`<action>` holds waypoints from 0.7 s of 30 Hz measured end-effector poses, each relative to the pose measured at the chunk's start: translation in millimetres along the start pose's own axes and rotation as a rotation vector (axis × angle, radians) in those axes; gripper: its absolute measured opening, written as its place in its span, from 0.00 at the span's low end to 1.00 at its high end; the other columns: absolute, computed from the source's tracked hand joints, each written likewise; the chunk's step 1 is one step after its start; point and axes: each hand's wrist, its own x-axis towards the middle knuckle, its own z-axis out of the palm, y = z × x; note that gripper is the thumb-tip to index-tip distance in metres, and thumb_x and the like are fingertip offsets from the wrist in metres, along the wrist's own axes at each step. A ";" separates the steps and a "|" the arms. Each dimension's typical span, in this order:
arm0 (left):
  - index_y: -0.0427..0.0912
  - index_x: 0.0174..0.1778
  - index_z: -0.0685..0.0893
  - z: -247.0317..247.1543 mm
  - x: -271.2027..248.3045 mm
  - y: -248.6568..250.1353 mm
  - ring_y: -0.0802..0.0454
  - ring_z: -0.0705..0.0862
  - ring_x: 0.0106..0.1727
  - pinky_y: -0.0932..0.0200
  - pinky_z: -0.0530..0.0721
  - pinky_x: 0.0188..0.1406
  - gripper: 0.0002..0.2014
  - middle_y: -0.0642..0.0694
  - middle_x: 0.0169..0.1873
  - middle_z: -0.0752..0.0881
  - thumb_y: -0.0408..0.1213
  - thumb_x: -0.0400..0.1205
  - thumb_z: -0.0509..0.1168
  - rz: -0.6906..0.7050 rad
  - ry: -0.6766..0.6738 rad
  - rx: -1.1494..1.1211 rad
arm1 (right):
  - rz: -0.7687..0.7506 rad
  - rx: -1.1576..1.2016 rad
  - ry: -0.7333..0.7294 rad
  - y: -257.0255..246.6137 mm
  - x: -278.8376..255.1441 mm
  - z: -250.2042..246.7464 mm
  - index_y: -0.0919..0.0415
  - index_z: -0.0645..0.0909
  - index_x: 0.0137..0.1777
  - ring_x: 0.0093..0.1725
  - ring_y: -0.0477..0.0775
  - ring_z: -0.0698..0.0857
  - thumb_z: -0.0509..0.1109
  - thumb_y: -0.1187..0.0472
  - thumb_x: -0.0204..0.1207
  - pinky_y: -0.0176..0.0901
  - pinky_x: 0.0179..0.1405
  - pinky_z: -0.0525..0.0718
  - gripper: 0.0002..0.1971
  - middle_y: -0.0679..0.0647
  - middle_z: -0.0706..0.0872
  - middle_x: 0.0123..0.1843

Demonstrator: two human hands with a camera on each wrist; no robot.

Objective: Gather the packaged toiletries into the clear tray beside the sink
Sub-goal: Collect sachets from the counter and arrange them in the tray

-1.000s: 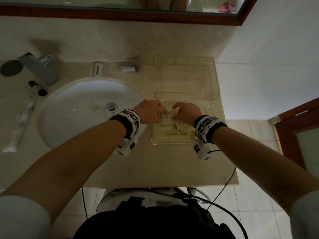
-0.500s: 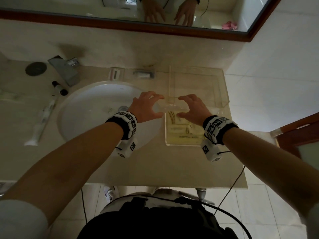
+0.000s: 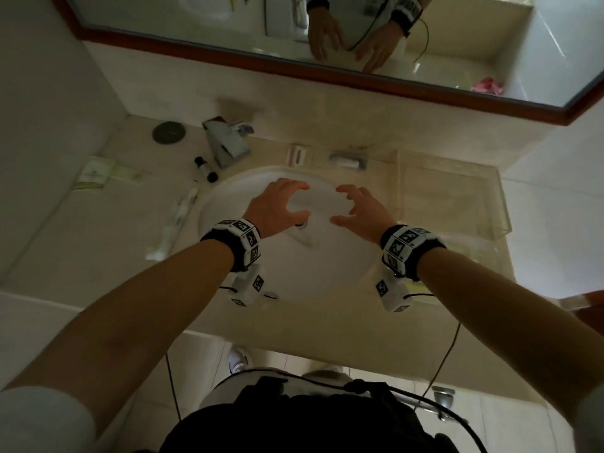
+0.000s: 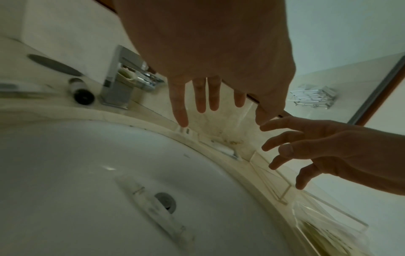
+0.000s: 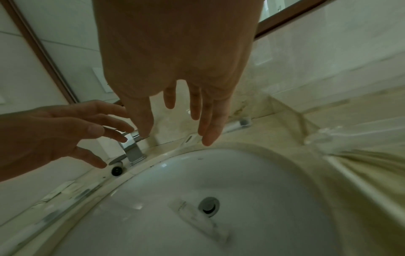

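Both hands hang over the white basin with nothing in them. The left hand has its fingers spread and released, pointing toward the back wall; the right hand faces it across a small gap, fingers likewise loose and apart, holding nothing. Each wrist wears a black band with square printed markers and a small white camera block.

Below the hands, a long clear-wrapped packet lies inside the sink, right beside the drain.

To the right of the sink, on the beige stone desk, stands the clear tray, its transparent walls hard to trace; nearer the person, blurred pale packets sit in a clear holder, though their exact arrangement I cannot make out.

Along the back of the desk, two small wrapped items and lie just behind the sink's rim. Left of them is the square chrome tap, with a small black-capped bottle beside it and a round dark disc further back. A long white wrapped packet lies along the sink's left edge, and a flat pale sachet rests further left.

A wood-framed mirror above reflects both hands.
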 end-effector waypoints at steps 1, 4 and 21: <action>0.56 0.71 0.73 -6.6 -3.6 -9.0 0.53 0.70 0.73 0.50 0.74 0.68 0.27 0.55 0.71 0.73 0.53 0.76 0.69 -0.007 0.005 -0.006 | -0.006 -0.004 -0.006 -8.9 4.0 5.6 0.43 0.65 0.75 0.61 0.58 0.81 0.74 0.45 0.72 0.55 0.63 0.81 0.33 0.55 0.73 0.70; 0.55 0.71 0.74 -22.7 -14.4 -34.4 0.54 0.70 0.73 0.57 0.71 0.66 0.26 0.54 0.71 0.73 0.51 0.77 0.69 -0.030 0.025 -0.017 | -0.020 -0.009 -0.040 -34.3 15.0 23.2 0.43 0.65 0.75 0.61 0.57 0.81 0.73 0.42 0.71 0.54 0.64 0.80 0.34 0.54 0.73 0.70; 0.58 0.70 0.74 -90.2 -76.5 -158.7 0.56 0.73 0.68 0.59 0.73 0.61 0.25 0.54 0.68 0.74 0.48 0.77 0.70 -0.253 0.116 -0.054 | -0.102 0.016 -0.187 -153.1 69.2 119.2 0.43 0.66 0.74 0.60 0.58 0.82 0.75 0.47 0.71 0.55 0.65 0.79 0.33 0.54 0.74 0.68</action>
